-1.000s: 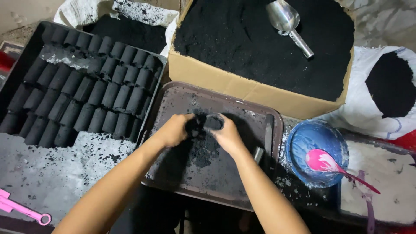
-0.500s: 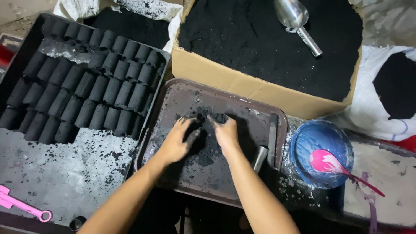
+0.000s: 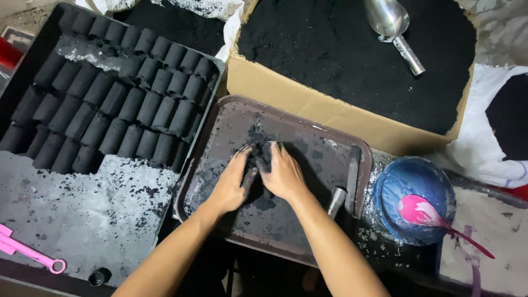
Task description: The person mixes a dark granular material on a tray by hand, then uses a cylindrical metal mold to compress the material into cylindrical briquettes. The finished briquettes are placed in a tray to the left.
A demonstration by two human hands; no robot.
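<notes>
Soot-dusted and crowded, the desk (image 3: pixel 71 220) carries everything within my reach: a brown tray (image 3: pixel 308 129) directly in front of me, a black tray (image 3: pixel 33 66) to my left packed with rows of dark cylindrical briquettes (image 3: pixel 118 107), and a cardboard box (image 3: pixel 286 93) of black powder beyond, a metal scoop (image 3: pixel 399 30) lying on top. My left hand (image 3: pixel 234 184) and right hand (image 3: pixel 283 176) lie side by side on the brown tray, fingers pointing away from me, cupped close together around a small heap of damp black charcoal mix (image 3: pixel 258 154); the fingers curl loosely over it and are not closed into a tight grip, and whether either palm presses down firmly I cannot tell. The heap sits between and just ahead of both hands, with no clear long axis, and neither hand is plainly nearer to it. Just beside my right forearm, at the tray's right edge, a short metal tube (image 3: pixel 336 201) lies next to a dark flat bar (image 3: pixel 352 179), both running roughly away from me. Farther right, a blue bowl (image 3: pixel 410 181) holds a pink spoon (image 3: pixel 423 212). A pink tool (image 3: pixel 30 257) lies at the near left of the desk.
</notes>
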